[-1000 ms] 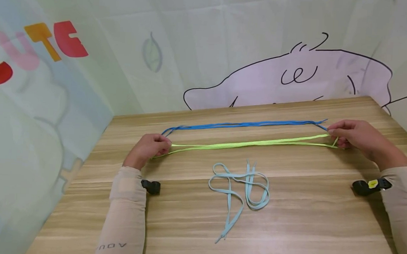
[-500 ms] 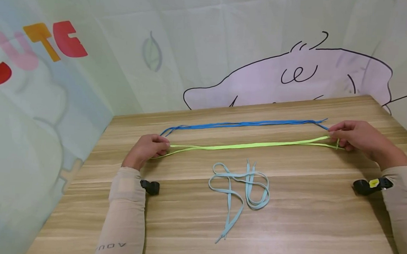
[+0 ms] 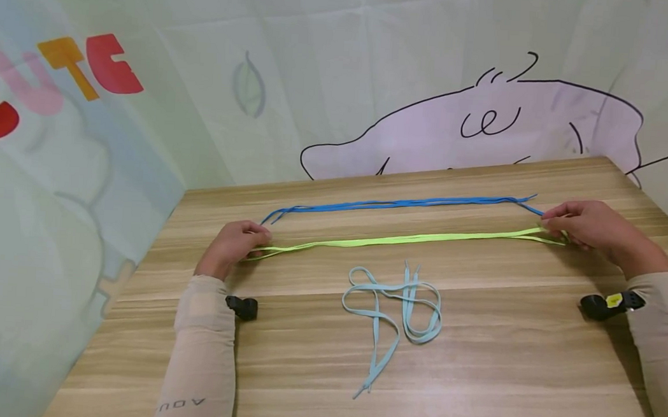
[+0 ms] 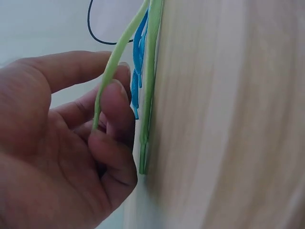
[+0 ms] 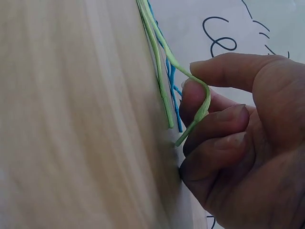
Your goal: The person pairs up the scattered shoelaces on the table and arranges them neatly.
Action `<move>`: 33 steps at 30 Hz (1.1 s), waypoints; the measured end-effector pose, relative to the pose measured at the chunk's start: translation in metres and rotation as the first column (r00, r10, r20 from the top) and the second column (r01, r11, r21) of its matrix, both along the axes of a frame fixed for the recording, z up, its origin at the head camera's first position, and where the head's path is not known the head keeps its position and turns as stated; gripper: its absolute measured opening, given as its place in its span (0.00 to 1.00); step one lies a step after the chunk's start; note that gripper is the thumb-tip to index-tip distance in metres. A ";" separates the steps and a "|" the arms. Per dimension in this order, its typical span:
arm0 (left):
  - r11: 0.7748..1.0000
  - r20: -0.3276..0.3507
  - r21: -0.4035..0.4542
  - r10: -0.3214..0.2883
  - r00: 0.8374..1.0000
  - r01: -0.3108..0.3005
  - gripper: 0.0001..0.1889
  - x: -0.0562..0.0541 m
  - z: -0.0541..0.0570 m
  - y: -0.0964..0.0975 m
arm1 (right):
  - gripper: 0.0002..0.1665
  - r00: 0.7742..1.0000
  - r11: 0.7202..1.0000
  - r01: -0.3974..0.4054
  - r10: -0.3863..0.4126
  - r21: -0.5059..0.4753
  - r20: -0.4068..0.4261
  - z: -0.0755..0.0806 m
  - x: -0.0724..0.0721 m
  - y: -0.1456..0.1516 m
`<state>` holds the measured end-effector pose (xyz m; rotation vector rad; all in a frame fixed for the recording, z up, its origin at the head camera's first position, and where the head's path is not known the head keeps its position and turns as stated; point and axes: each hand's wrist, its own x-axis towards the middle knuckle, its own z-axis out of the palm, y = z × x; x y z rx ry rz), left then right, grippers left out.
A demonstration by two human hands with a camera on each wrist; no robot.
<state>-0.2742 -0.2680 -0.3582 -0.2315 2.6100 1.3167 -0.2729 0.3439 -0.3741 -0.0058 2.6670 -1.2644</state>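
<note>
Two lime strands (image 3: 418, 239) run along the desk (image 3: 502, 372), one end grasped in the curled fingers of the left hand (image 3: 231, 247), its tip hidden there, the other in the right hand's (image 3: 591, 227), its tip poking out; beyond, blue laces (image 3: 394, 204) partly vanish behind both hands; nearer lies a looped pale blue lace (image 3: 389, 288); the sleeves (image 3: 204, 354) are cut off

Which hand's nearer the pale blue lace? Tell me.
Left. The left hand lies beyond the pale blue lace, leftward; the right hand lies farther off, beyond and rightward.
</note>
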 end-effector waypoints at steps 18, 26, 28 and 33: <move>0.995 -0.039 -0.001 0.103 0.994 -0.103 0.20 0.001 0.002 -0.004 | 0.21 0.999 1.000 0.018 -0.018 0.002 0.049 -0.001 -0.004 0.008; 0.986 -0.093 0.067 0.157 0.983 -0.152 0.20 0.001 0.003 -0.002 | 0.26 0.998 0.999 0.046 -0.047 0.024 0.034 -0.003 -0.005 0.008; 0.983 -0.111 0.082 0.173 0.979 -0.164 0.19 0.000 0.003 -0.001 | 0.27 0.998 0.998 0.053 -0.053 0.015 0.035 -0.003 -0.004 0.008; 0.981 -0.153 0.098 0.182 0.971 -0.168 0.19 -0.001 0.003 0.002 | 0.26 0.997 0.998 0.055 -0.055 0.011 0.049 -0.002 -0.004 0.009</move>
